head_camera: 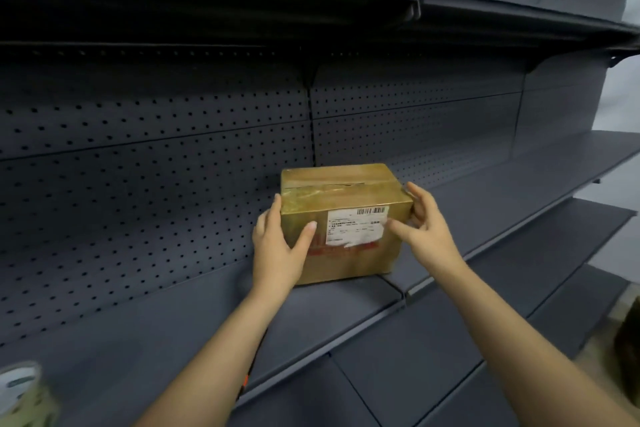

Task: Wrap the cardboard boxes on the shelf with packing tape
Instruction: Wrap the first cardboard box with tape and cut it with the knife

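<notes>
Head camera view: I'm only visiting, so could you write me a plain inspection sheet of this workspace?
Surface: dark shelf; the box stands on it.
Job's things: box, tape across its top, label on its front; tape roll at lower left edge.
Clutter: blurred brownish thing at right edge, cannot tell what.
Grippers: left hand grips the box's left corner; right hand grips its right corner, thumb on label.
Cables: nothing seen.
Surroundings: perforated back panel; upper shelf; lower shelf.
</notes>
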### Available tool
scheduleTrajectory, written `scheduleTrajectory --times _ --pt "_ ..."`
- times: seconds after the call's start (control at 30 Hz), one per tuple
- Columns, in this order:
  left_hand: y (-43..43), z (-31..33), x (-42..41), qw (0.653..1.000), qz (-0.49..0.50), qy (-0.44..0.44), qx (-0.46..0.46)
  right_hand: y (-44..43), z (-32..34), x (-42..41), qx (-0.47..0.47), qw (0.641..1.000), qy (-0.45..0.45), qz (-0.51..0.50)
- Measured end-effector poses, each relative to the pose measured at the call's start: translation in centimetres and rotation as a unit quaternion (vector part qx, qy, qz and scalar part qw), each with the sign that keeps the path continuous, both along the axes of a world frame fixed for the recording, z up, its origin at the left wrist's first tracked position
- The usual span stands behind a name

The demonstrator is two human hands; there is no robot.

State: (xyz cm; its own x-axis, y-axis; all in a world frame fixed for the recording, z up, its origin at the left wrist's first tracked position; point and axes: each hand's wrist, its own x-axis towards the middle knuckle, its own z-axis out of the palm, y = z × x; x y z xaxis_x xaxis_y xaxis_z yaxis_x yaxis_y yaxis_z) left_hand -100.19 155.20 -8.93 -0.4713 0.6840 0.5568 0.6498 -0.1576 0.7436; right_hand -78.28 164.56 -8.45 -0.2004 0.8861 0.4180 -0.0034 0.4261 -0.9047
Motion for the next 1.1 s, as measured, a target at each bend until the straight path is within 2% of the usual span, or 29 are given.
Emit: scheduleTrajectory --times 0.37,0.63,0.73,0.97,1.1 --pt "1.0 0.2 -3.4 0.989 0.128 0.068 -0.015 5.2 -0.5 -4.7 0.124 0.984 -0.110 -0.069" --pt "1.6 1.5 -5.0 0.967 0.161 0.175 -0.086 5.9 -0.1 -7.1 0.130 0.968 -0.169 -0.130" --pt "0.8 1.8 -5.1 0.956 0.174 0.222 -0.078 5.1 0.3 -7.0 0.135 0.962 -0.185 -0.148" --pt "-3.3 1.7 -5.7 0.928 0.123 0.353 -0.006 -0.5 0.3 -6.5 0.231 0.928 -0.242 -0.164" --pt "-7.1 1.1 -5.9 0.916 0.067 0.395 0.020 -6.5 -0.8 -7.0 0.286 0.899 -0.285 -0.169"
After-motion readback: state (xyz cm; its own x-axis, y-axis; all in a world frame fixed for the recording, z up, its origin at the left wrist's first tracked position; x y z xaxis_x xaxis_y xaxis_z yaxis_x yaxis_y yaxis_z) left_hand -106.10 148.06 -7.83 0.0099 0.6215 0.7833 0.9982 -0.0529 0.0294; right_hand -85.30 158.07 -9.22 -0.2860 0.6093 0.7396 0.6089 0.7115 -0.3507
